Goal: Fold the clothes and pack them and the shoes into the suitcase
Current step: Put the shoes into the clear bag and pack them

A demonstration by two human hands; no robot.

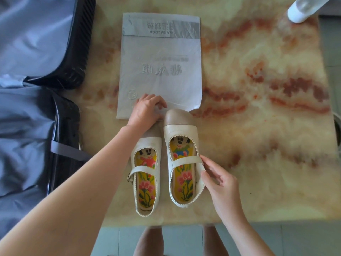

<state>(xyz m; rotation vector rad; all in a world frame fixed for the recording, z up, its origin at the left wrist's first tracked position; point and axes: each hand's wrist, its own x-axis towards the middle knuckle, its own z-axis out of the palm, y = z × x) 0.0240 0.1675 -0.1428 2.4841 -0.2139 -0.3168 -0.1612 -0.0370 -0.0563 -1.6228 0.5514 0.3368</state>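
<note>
Bare forearms point(83, 182) reach in from 6 o'clock over the marble table point(258, 126). Right hand point(219, 180) pinches the outer wall of the right shoe point(181, 131) between thumb and bent fingers; the left shoe point(153, 144) lies just beside it. Left hand point(147, 108) curls its fingers on the near edge of the plastic bag point(160, 61) at 12 o'clock, gripping it. Open suitcase point(73, 43) lies at 9 o'clock.

Seen from above: a marbled cream-and-red stone worktop point(258, 126). An open black suitcase with blue-grey lining point(36, 52) lies along its left edge. A flat white plastic bag with grey print point(160, 61) lies mid-worktop. Toward the front edge sit cream strap shoes with tan toes and bright embroidered insoles point(147, 145). The left hand point(145, 109) grips the bag's near edge. The right hand point(219, 180) pinches the right-hand shoe point(181, 133) with its fingers point(204, 159).
</note>
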